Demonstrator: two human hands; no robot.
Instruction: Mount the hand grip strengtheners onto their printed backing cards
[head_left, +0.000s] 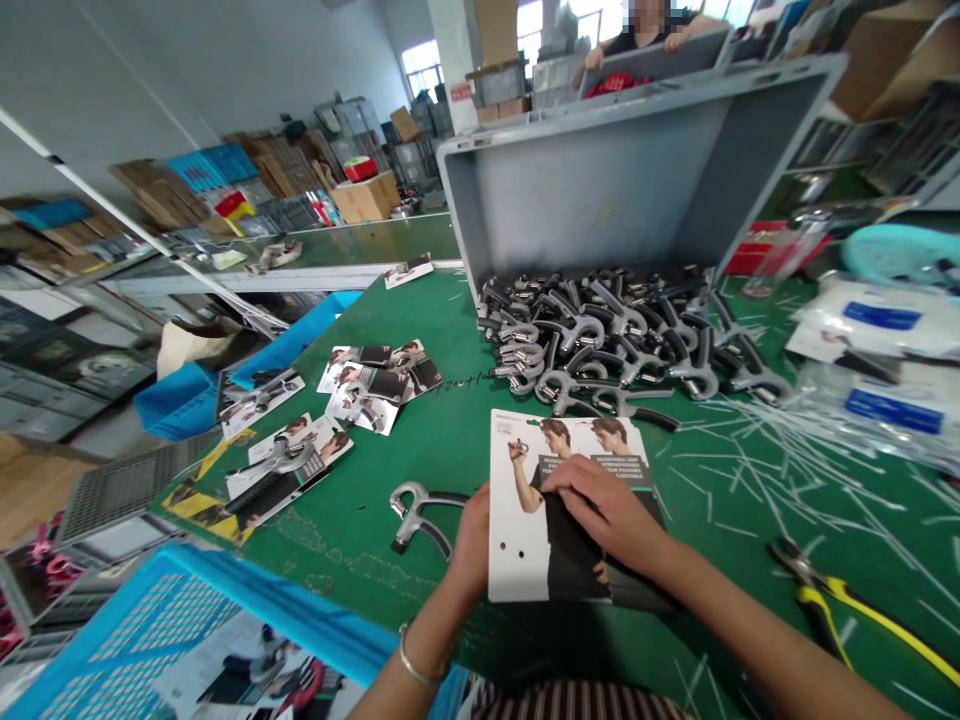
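A white printed backing card [525, 470] lies on the green table in front of me. My left hand [471, 540] grips its left edge, fingers curled behind it. My right hand [609, 510] rests on top of the card's middle, fingers bent and pressing down. A grey and black hand gripper [417, 515] lies on the table just left of my left hand, apart from it.
A tipped grey crate [622, 170] spills a heap of hand grippers [615, 340]. Finished carded grippers [277, 470] and loose cards [379, 380] lie left. Yellow-handled cutters [840, 595] and cut white cable ties lie right. Blue baskets [180, 640] sit near left. Another person works behind the crate.
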